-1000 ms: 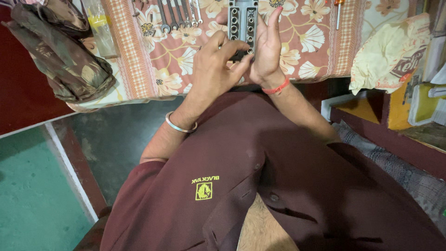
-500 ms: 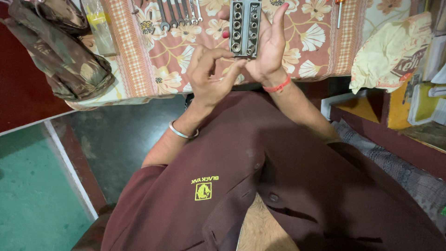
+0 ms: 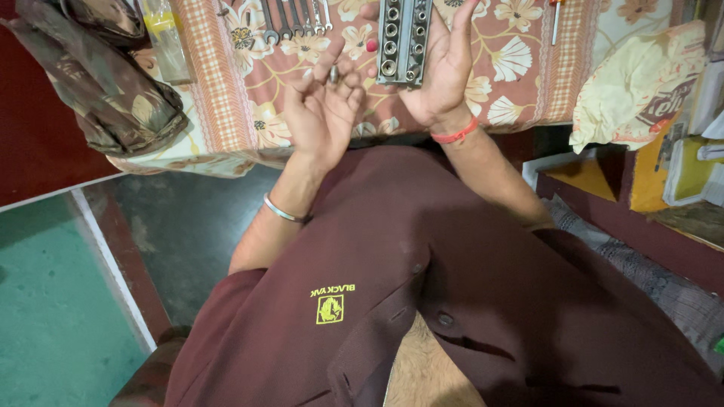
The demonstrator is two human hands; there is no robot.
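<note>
While the right hand (image 3: 441,83) stands palm-up with its fingers stretched flat, a long grey metal socket holder (image 3: 403,38) rests against them, its 2 rows of round steel sockets facing the camera and its top end cut off by the frame edge. A red thread band (image 3: 455,136) circles that wrist. The left hand (image 3: 320,113) is just beside it, palm turned up, fingers loosely curled and apart; a small silvery piece (image 3: 333,73) sits between its fingertips, too small to make out, so it is pinching that and little else. A thin shiny metal bangle (image 3: 282,210) lies around the left forearm. Beyond both hands spreads a soft floral cloth (image 3: 520,68) in rust and cream with a checked border, and above the left hand a row of slim steel wrenches (image 3: 294,19) lies on it, heads partly cropped. Far off the left hand sits a crumpled camouflage fabric bag (image 3: 98,83). Off the right hand lies a wrinkled pale yellow bag (image 3: 633,83).
</note>
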